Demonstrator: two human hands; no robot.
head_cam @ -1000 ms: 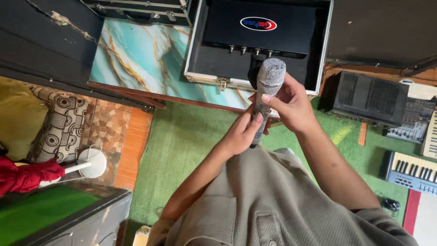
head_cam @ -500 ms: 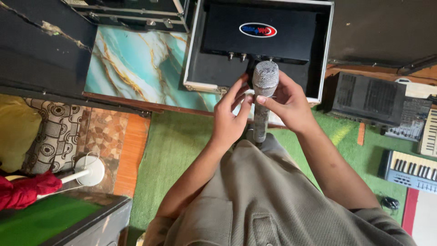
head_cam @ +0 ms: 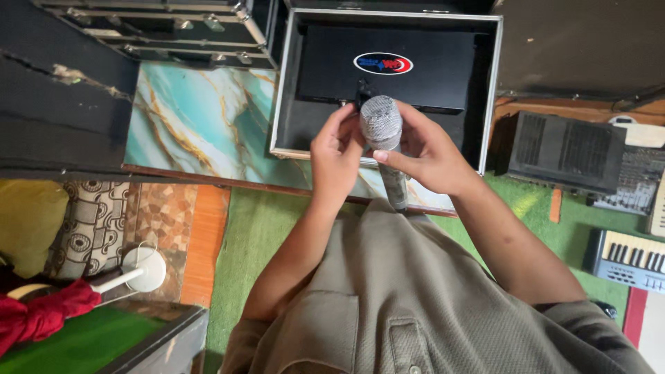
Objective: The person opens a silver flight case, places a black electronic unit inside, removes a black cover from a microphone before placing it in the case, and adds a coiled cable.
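Compared with the view a second before, the handheld microphone (head_cam: 383, 142) had been raised and brought nearer the open equipment case (head_cam: 282, 97), so that its silver mesh head overlapped the case's front edge. The left hand (head_cam: 334, 156) had shifted upward from the lower handle to the level of the mesh head. The right hand (head_cam: 428, 154) had remained at the head throughout. Judged from this, work had moved from gripping the body to handling the head end of the microphone.

The left hand's fingers (head_cam: 339, 121) were curled loosely, partly closed, with the tips touching the left side of the mesh head. The right hand's fingers (head_cam: 409, 118) were curved around the far side of the head, and its thumb (head_cam: 388, 156) lay across the neck just below the mesh. Both hands thus contacted the microphone; how firmly each pressed could not be determined.

The microphone stood nearly upright, its dark handle descending toward the person's grey shirt (head_cam: 415, 305). Behind the microphone, inside the case, lay a black unit with an oval label (head_cam: 388, 66). The case rested on a turquoise marbled surface (head_cam: 194, 118).
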